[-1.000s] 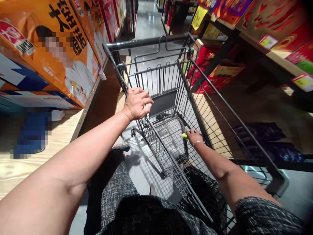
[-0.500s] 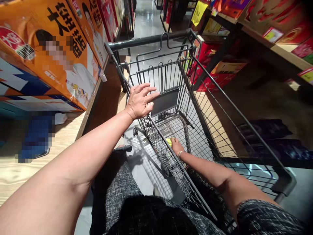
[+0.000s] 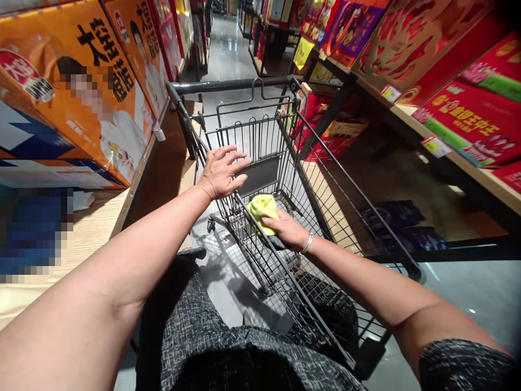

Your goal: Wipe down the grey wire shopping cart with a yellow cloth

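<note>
You look down along both bare arms into a black wire shopping cart (image 3: pixel 325 157) that fills the middle of the frame, standing in a shop aisle. Your left hand (image 3: pixel 222 171), just left of centre, is wide open: the fingers are spread and point to the right, and the palm rests on the cart's left top rim, gripping nothing. Your right hand (image 3: pixel 285 228), a little below and to the right of it, reaches inside the cart. Its fingers are bent over a yellow cloth (image 3: pixel 262 209) and hold it bunched against the wire of the cart's left side, just under the rim. Whether the thumb closes under the cloth you cannot tell. A thin bracelet (image 3: pixel 307 243) circles the right wrist.

The cart's dark handle bar (image 3: pixel 232 86) runs across the upper middle of the frame, at the far end of the cart. Large orange boxes (image 3: pixel 81 92) with black lettering stand on a pale wooden shelf (image 3: pixel 93 233) in the upper left. Red boxes (image 3: pixel 468 119) line the shelves in the upper right. A glossy grey floor (image 3: pixel 232 49) stretches away at top centre. Your dark flecked clothing (image 3: pixel 228 336) fills the bottom of the frame
</note>
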`<state>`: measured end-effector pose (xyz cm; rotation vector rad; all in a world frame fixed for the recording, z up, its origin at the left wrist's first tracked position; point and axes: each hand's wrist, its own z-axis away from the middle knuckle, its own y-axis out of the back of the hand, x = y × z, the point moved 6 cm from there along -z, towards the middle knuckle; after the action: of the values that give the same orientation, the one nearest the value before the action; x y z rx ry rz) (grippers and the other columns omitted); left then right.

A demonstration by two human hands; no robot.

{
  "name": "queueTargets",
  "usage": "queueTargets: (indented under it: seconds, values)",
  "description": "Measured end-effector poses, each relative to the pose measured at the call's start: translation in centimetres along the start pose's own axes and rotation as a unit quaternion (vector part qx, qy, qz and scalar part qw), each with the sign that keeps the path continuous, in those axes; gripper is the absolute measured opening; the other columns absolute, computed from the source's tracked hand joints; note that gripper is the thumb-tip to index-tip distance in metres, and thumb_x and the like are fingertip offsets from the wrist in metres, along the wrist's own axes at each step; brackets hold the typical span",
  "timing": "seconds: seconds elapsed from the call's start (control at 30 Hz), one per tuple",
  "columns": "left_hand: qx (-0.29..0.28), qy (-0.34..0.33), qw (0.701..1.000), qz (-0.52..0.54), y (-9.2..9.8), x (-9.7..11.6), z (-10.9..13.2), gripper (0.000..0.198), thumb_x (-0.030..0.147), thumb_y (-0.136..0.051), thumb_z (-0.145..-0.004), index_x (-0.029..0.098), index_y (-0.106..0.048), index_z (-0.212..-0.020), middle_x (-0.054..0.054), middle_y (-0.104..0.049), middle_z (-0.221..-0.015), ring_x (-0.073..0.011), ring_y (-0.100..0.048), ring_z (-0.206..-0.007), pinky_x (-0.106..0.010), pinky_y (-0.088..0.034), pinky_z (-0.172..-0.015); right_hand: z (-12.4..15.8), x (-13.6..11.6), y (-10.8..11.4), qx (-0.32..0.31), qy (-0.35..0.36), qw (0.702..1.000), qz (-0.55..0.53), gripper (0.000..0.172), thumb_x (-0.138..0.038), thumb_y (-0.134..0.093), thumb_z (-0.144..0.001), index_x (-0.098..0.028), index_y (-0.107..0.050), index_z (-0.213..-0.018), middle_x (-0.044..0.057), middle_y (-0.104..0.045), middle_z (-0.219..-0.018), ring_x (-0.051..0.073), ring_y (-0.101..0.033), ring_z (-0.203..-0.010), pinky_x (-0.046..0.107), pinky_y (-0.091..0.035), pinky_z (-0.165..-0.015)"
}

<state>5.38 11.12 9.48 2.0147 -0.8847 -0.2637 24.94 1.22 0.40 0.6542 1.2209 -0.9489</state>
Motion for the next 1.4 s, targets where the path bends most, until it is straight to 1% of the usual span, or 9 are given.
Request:
queueTargets:
  seconds: [0.13,0.27,0.4,0.5,0.8,1.0,1.1,1.2,1.4]
  values:
    - [-0.012,0.014,1.0,0.017,-0.2,-0.7,-0.4,0.051,0.052,-0.045,-0.089,0.033,-0.065,-0.132,-0.004,-0.066,-0.139,-0.0346,-0.045,-0.141,-0.059,-0.031,-0.112,-1.2,-1.0,0.0,0.061,0.051,0.997,-0.024,0.063,-0.052,-0.072,-0.083,-0.026,-0.052,-0.136,0.006,-0.067,-0.129,0.022,-0.064,-0.117,0.042,-0.051,-0.107]
    - [-0.02,0.028,0.999,0.035,-1.5,-2.7,-1.2,0.051,0.059,-0.044,-0.089,0.039,-0.065,-0.131,0.001,-0.066,-0.137,-0.0349,-0.04,-0.142,-0.062,-0.026,-0.115,-2.3,7.2,0.4,0.071,-0.02,0.979,0.189,0.051,-0.038,-0.058,-0.094,-0.025,-0.046,-0.142,0.007,-0.064,-0.132,0.019,-0.062,-0.117,0.039,-0.051,-0.105]
    - [-0.034,0.023,0.998,0.041,-2.7,-4.4,-2.8,0.052,0.056,-0.039,-0.092,0.035,-0.068,-0.13,0.003,-0.062,-0.138,-0.0333,-0.036,-0.142,-0.06,-0.024,-0.118,-0.4,15.5,2.7,-0.068,-0.119,0.866,0.481,0.056,-0.014,-0.067,-0.083,-0.022,-0.056,-0.137,0.01,-0.061,-0.131,0.022,-0.061,-0.113,0.038,-0.05,-0.102]
    - [-0.067,0.04,0.996,0.052,-3.6,-5.2,-4.2,0.049,0.05,-0.044,-0.093,0.032,-0.066,-0.133,0.001,-0.061,-0.138,-0.033,-0.031,-0.144,-0.057,-0.022,-0.121,1.4,17.3,6.1,-0.131,-0.165,0.774,0.598,0.067,-0.003,-0.065,-0.08,-0.022,-0.053,-0.143,0.012,-0.056,-0.139,0.023,-0.058,-0.117,0.034,-0.047,-0.103]
    - [-0.015,0.079,0.993,0.087,-5.2,-6.4,-4.9,0.058,0.045,-0.041,-0.091,0.04,-0.05,-0.148,0.0,-0.063,-0.137,-0.0299,-0.032,-0.148,-0.059,-0.022,-0.123,2.3,7.3,18.5,0.011,-0.309,0.608,0.731,0.032,-0.023,-0.054,-0.095,-0.019,-0.067,-0.124,0.02,-0.056,-0.131,0.039,-0.047,-0.126,0.049,-0.047,-0.093]
    - [0.011,0.135,0.99,0.042,-2.7,-1.1,-3.7,0.061,0.051,-0.036,-0.096,0.039,-0.038,-0.156,-0.003,-0.058,-0.145,-0.0297,-0.028,-0.152,-0.06,-0.012,-0.126,4.0,-6.2,19.4,0.21,-0.136,0.528,0.811,0.045,-0.028,-0.023,-0.107,-0.018,-0.061,-0.13,0.018,-0.05,-0.133,0.035,-0.043,-0.121,0.04,-0.041,-0.084]
    - [-0.05,0.04,0.995,0.077,-2.2,4.1,-2.7,0.057,0.056,-0.035,-0.098,0.028,-0.056,-0.142,-0.009,-0.064,-0.135,-0.0342,-0.04,-0.145,-0.062,-0.019,-0.124,4.9,-6.8,19.4,0.224,-0.117,0.519,0.816,0.05,-0.026,-0.016,-0.109,-0.012,-0.058,-0.133,0.02,-0.048,-0.132,0.032,-0.042,-0.12,0.04,-0.038,-0.084]
    - [-0.144,-0.044,0.982,0.118,-2.9,7.5,-0.7,0.054,0.059,-0.034,-0.098,0.027,-0.072,-0.119,-0.006,-0.073,-0.111,-0.0329,-0.056,-0.126,-0.061,-0.024,-0.122,5.0,-1.4,19.2,0.14,-0.182,0.539,0.81,0.043,-0.025,-0.025,-0.108,-0.016,-0.06,-0.13,0.018,-0.049,-0.134,0.033,-0.041,-0.123,0.043,-0.039,-0.089]
    - [-0.129,-0.017,0.985,0.112,-3.1,6.9,1.1,0.036,0.042,-0.042,-0.094,0.028,-0.075,-0.101,0.0,-0.074,-0.11,-0.0272,-0.059,-0.112,-0.057,-0.025,-0.122,4.3,10.5,16.9,0.075,-0.347,0.644,0.678,0.036,-0.026,-0.048,-0.1,-0.015,-0.06,-0.132,0.023,-0.051,-0.137,0.036,-0.045,-0.129,0.054,-0.041,-0.099]
